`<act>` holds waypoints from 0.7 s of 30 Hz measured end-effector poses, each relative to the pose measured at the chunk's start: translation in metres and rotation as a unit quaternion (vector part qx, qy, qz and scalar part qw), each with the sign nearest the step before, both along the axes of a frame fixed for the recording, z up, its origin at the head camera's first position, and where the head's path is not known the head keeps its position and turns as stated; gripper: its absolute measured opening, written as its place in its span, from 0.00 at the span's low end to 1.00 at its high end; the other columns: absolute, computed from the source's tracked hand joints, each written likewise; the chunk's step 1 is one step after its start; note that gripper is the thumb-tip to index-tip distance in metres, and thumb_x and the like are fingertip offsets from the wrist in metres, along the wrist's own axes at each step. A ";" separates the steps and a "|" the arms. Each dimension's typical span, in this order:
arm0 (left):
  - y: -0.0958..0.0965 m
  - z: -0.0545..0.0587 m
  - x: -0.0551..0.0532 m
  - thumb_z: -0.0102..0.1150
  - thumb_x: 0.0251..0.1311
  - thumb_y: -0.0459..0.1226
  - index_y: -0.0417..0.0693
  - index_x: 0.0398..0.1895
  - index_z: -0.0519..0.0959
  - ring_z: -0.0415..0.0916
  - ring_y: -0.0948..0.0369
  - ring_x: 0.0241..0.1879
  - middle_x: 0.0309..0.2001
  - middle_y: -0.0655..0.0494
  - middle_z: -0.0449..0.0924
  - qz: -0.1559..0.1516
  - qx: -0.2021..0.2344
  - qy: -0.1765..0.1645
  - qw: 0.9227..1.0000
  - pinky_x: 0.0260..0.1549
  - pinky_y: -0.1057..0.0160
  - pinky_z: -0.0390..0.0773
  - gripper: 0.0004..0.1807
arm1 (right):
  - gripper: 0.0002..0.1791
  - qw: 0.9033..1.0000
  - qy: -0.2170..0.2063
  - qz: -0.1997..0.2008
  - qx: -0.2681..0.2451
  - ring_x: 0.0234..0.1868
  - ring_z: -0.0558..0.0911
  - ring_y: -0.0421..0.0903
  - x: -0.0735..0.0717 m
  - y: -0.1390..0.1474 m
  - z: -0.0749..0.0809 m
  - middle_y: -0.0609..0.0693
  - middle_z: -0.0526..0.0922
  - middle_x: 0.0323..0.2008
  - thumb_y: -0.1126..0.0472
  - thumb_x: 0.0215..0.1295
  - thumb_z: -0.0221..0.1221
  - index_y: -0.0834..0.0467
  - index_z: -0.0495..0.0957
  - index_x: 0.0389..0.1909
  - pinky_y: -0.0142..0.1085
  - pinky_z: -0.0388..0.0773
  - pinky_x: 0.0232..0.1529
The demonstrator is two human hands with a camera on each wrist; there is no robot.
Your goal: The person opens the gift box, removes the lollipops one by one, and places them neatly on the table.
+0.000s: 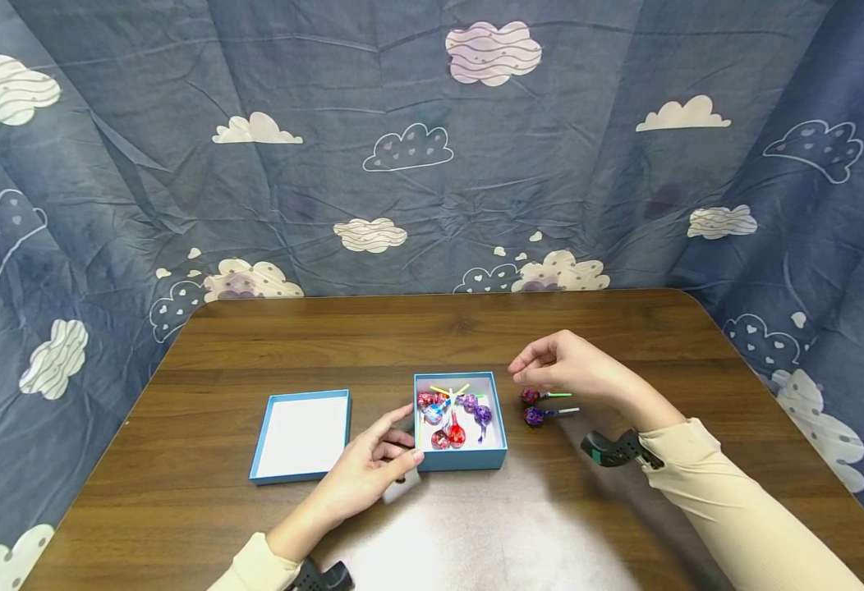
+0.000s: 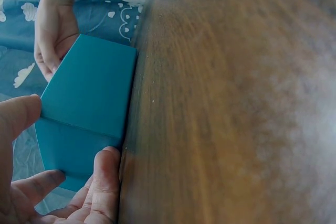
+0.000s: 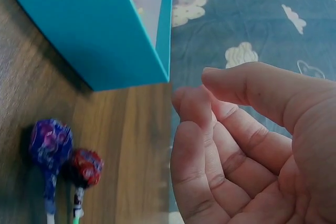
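A blue box with a white inside holds several wrapped lollipops, red, purple and light blue. My left hand touches the box at its left side and front left corner; in the left wrist view its fingertips rest against the blue wall. Above the table, right of the box, my right hand hovers with fingers loosely bent and nothing between them. Below it lie a red-wrapped lollipop with a green stick and a purple-wrapped lollipop with a pale stick.
Left of the box lies a shallow blue-rimmed lid, white inside up. Both things rest on a brown wooden table. A blue cloud-patterned curtain hangs behind and at both sides.
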State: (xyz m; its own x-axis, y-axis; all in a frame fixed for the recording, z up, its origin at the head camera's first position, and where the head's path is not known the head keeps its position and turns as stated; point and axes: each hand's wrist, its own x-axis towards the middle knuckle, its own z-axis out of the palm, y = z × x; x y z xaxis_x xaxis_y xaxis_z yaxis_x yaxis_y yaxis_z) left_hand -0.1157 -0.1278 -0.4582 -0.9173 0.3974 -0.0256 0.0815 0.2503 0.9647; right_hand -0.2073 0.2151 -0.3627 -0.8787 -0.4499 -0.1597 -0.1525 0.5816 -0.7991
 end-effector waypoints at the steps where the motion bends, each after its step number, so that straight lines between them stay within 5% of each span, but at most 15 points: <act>1: 0.000 0.000 0.000 0.66 0.75 0.40 0.45 0.83 0.63 0.84 0.61 0.46 0.59 0.35 0.81 0.001 0.000 0.000 1.000 0.42 0.69 0.86 0.37 | 0.12 1.000 -0.001 0.001 0.001 0.31 0.82 0.39 0.000 -0.002 0.000 0.47 0.89 0.31 0.62 0.68 0.68 0.65 0.88 0.47 0.30 0.82 0.33; 21: -0.001 -0.001 0.000 0.66 0.75 0.39 0.44 0.83 0.63 0.84 0.61 0.46 0.58 0.35 0.81 -0.001 0.003 0.000 1.000 0.42 0.68 0.87 0.38 | 0.10 0.995 0.030 0.064 0.065 0.28 0.83 0.37 -0.010 -0.051 0.004 0.54 0.93 0.34 0.63 0.68 0.69 0.65 0.90 0.45 0.36 0.86 0.33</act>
